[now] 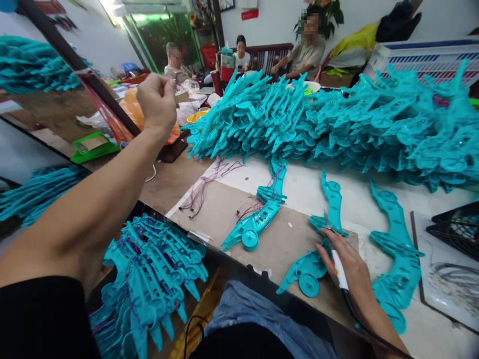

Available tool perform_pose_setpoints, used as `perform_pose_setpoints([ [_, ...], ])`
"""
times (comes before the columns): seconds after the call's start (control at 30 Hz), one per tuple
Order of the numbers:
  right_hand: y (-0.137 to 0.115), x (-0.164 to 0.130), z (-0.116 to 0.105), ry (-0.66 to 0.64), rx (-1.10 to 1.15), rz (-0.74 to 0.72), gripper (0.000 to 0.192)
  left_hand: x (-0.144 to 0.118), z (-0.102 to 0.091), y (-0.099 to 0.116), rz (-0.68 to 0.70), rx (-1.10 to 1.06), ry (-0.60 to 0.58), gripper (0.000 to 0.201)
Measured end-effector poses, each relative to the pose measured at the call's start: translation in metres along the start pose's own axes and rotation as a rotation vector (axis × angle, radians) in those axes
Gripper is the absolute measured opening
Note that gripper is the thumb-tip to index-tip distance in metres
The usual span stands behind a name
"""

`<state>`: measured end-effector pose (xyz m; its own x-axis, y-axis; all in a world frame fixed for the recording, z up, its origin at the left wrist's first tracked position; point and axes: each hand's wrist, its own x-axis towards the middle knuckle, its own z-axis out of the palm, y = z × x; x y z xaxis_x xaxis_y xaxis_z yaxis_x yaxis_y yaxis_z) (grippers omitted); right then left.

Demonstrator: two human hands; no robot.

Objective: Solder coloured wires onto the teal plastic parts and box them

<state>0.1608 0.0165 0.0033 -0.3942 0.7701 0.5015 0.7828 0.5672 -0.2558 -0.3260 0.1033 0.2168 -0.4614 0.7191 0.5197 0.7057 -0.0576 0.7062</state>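
Head view, left to right. Stack of teal shells (153, 279) low at left, below tabletop (224, 224) edge. Left hand (157, 102) raised well above tabletop, fingers (164, 87) pinched shut; whether anything thin sits in the pinch cannot be told. Loose wires (202, 189) lying on tabletop near its left edge. Shell with wires (258, 219) flat on tabletop at centre, red leads trailing from it. Large heap of teal parts (337, 119) across far side of tabletop. Right hand (348, 269) resting on tabletop, fingers closed around white-handled tool (339, 267), cord running back along wrist, tip touching second shell (318, 244). Third shell (396, 259) just right of that hand, flat on tabletop. Dark trays (452, 234) at far right. Three seated people in background.
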Motion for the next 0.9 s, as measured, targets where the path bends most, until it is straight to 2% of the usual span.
perform_pose_setpoints([
  [0.1, -0.002, 0.000, -0.001, -0.009, 0.012, 0.031, 0.043, -0.009, 0.004, 0.009, 0.003, -0.089, 0.128, 0.022],
  [0.17, -0.002, 0.001, -0.003, -0.001, 0.031, 0.036, 0.043, -0.017, 0.007, 0.025, -0.009, -0.219, 0.111, 0.025],
  [0.3, -0.010, 0.013, -0.021, 0.173, 0.033, 0.030, 0.033, -0.041, 0.013, 0.074, 0.056, -0.377, -0.126, 0.023],
  [0.43, -0.037, 0.048, -0.060, 0.358, 0.113, 0.110, 0.028, -0.079, 0.024, 0.119, 0.086, -0.605, -0.317, 0.017],
  [0.47, -0.045, 0.060, -0.070, 0.378, 0.181, 0.098, 0.029, -0.090, 0.029, 0.128, 0.074, -0.673, -0.365, 0.015],
  [0.57, -0.068, 0.094, -0.089, 0.426, 0.453, 0.013, 0.051, -0.124, 0.048, 0.150, 0.002, -0.846, -0.494, 0.009],
  [0.63, -0.078, 0.107, -0.092, 0.355, 0.659, 0.026, 0.058, -0.144, 0.062, 0.161, -0.073, -0.936, -0.578, 0.005],
  [0.7, -0.083, 0.108, -0.090, 0.217, 0.904, 0.111, 0.052, -0.161, 0.074, 0.166, -0.180, -1.017, -0.646, 0.011],
  [0.77, -0.082, 0.096, -0.090, 0.099, 1.088, 0.232, 0.042, -0.172, 0.083, 0.165, -0.295, -1.083, -0.693, 0.014],
  [0.83, -0.073, 0.078, -0.095, 0.051, 1.164, 0.332, 0.037, -0.179, 0.088, 0.157, -0.385, -1.132, -0.739, 0.016],
  [0.9, -0.059, 0.061, -0.105, 0.057, 1.140, 0.374, 0.037, -0.188, 0.094, 0.143, -0.441, -1.171, -0.791, 0.019],
])
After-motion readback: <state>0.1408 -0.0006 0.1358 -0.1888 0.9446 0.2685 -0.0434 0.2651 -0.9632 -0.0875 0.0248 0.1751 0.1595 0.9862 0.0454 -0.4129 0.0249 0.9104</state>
